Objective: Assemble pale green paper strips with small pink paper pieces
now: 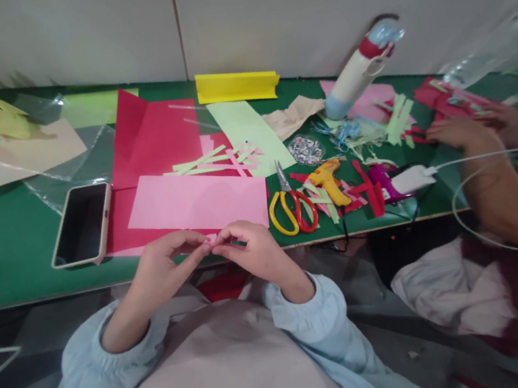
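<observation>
My left hand (pixel 167 265) and my right hand (pixel 249 251) meet at the table's near edge, fingertips pinched together on a small pink paper piece (pixel 210 245). Both hands are closed around it. Just beyond them lies a pink paper sheet (pixel 195 202) on a red sheet (pixel 151 136). Thin green and pink paper strips (pixel 217 160) lie on top of the sheets. Scissors with yellow and red handles (pixel 291 205) rest to the right of my right hand, next to a yellow glue gun (pixel 328 180).
A phone (pixel 81 225) lies face up at the left on the green table (pixel 0 233). A white bottle (pixel 358 73) lies tipped at the back. Another person's hands (pixel 463 131) work on red paper at the right. Paper scraps and a white cable (pixel 472 210) lie there.
</observation>
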`<state>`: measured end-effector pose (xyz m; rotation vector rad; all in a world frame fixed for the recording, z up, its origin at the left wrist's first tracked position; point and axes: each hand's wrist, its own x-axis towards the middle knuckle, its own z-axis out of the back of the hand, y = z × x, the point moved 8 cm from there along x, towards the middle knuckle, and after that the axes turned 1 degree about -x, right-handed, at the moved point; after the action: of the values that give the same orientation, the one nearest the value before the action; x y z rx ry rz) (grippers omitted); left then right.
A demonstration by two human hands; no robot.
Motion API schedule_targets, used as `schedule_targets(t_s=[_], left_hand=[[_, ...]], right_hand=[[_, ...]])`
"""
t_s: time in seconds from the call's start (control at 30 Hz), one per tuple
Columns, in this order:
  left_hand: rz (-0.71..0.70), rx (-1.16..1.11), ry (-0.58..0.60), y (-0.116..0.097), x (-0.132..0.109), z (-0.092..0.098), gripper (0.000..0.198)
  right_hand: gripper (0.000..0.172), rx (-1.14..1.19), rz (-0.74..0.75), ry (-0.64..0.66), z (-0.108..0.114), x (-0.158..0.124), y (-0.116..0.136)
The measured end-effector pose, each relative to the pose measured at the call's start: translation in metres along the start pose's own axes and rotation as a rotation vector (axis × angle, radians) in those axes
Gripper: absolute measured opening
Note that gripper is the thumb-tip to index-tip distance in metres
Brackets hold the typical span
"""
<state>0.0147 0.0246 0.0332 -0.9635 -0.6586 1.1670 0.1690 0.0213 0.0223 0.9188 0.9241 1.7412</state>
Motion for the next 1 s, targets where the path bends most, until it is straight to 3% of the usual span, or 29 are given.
schedule_targets(t_s=[0.77, 1.0], left_hand=[[-0.013, 0.046, -0.033, -0.003, -0.001, 0.002, 0.027], [0.144, -0.030, -0.141, 0.012, -0.001, 0.023, 0.027]], right_hand=[[0.014, 0.154, -0.160, 0.015, -0.006, -0.001, -0.006], [0.014, 0.131, -0.230, 0.022, 0.008, -0.005, -0.016]])
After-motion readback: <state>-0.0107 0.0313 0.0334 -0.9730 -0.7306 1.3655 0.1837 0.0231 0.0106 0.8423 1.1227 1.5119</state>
